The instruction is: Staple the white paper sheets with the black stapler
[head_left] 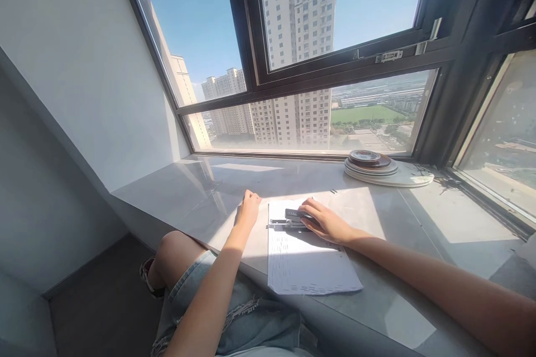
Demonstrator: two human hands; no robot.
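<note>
A printed sheet of paper (307, 259) lies on the grey stone sill (188, 189), its near edge hanging slightly over the front. A dark stapler (293, 220) sits across the paper's top edge. My right hand (326, 222) rests over the stapler, fingers curled around and on top of it. My left hand (248, 209) is on the bare sill just left of the paper, fingers curled into a loose fist, with nothing visible inside it.
A stack of plates (372, 166) on a white oval platter (412, 179) stands at the back right by the window. The dark window frame (347, 61) runs along the back. My knee (176, 245) in denim shorts is below the sill's front edge.
</note>
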